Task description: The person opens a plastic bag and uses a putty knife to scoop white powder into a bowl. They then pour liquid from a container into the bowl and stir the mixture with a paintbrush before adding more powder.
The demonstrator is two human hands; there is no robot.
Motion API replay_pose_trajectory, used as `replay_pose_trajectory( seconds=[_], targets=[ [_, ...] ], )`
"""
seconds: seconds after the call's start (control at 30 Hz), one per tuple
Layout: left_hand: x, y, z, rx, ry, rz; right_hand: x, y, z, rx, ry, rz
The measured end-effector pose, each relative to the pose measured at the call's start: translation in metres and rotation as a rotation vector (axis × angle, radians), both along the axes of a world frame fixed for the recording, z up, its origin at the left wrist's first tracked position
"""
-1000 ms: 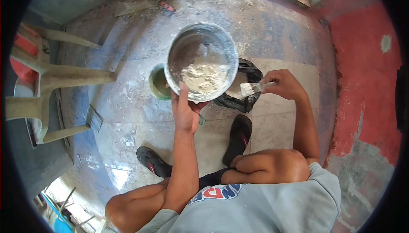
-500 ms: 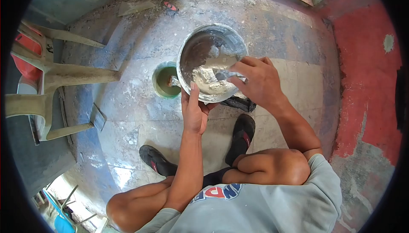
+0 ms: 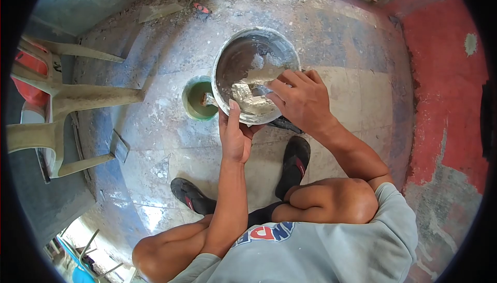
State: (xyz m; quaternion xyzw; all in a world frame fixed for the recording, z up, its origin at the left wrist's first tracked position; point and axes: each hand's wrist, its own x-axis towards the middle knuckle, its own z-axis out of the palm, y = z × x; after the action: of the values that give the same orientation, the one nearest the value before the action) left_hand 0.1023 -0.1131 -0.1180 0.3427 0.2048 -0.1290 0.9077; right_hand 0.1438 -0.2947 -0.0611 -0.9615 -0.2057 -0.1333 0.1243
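A round bucket [image 3: 219, 60], its rim and walls coated with pale residue, stands tilted toward me in the middle of the head view. Inside lies a lump of cream-coloured paste [image 3: 240, 92], with loose pale powder beside it. My left hand [image 3: 236, 140] is closed on the bucket's near rim, thumb over the edge and fingers underneath. In my right hand [image 3: 304, 99], fingers wrapped round it, is a putty knife [image 3: 260, 91]; its greyish end reaches into the paste, and the grip is mostly hidden by my fingers.
Left of the bucket stands a small green pail [image 3: 188, 99] of murky liquid, a whitish-handled tool [image 3: 208, 99] leaning in it. A plastic chair [image 3: 98, 97] lies tipped at the left. A dark object [image 3: 284, 124] sits behind the bucket's near side. A red wall [image 3: 440, 76] rises at right.
My right hand has moved slightly left and down with the putty knife, pressing through the paste. The paste lump has changed shape. My left hand keeps its hold on the bucket.
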Motion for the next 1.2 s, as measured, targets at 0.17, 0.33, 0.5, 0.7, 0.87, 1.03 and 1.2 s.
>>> replay_pose_trajectory(
  seconds=[0.17,0.33,0.5,0.7,0.87,1.03,1.2],
  targets=[
    [0.0,0.0,0.0,-0.018,-0.012,-0.006,0.0,-0.002,-0.002,-0.026,-0.1,0.025],
    [0.0,0.001,-0.004,-0.029,-0.019,-0.01,0.001,-0.006,-0.001,0.024,-0.071,0.004],
    [-0.001,0.001,0.0,-0.013,-0.025,-0.004,0.0,-0.009,0.002,0.047,-0.041,-0.017],
    [-0.001,0.0,0.0,-0.017,-0.015,-0.03,0.015,-0.003,-0.001,0.078,-0.201,0.022],
    [-0.002,-0.001,-0.004,-0.016,-0.009,-0.057,0.018,-0.001,-0.006,0.047,-0.209,0.05],
    [-0.002,-0.002,-0.002,-0.016,-0.01,-0.051,0.02,-0.003,-0.007,0.038,-0.253,0.145],
    [-0.001,0.0,-0.003,-0.015,-0.027,-0.032,0.015,-0.021,-0.003,-0.029,-0.208,0.205]
  ],
)
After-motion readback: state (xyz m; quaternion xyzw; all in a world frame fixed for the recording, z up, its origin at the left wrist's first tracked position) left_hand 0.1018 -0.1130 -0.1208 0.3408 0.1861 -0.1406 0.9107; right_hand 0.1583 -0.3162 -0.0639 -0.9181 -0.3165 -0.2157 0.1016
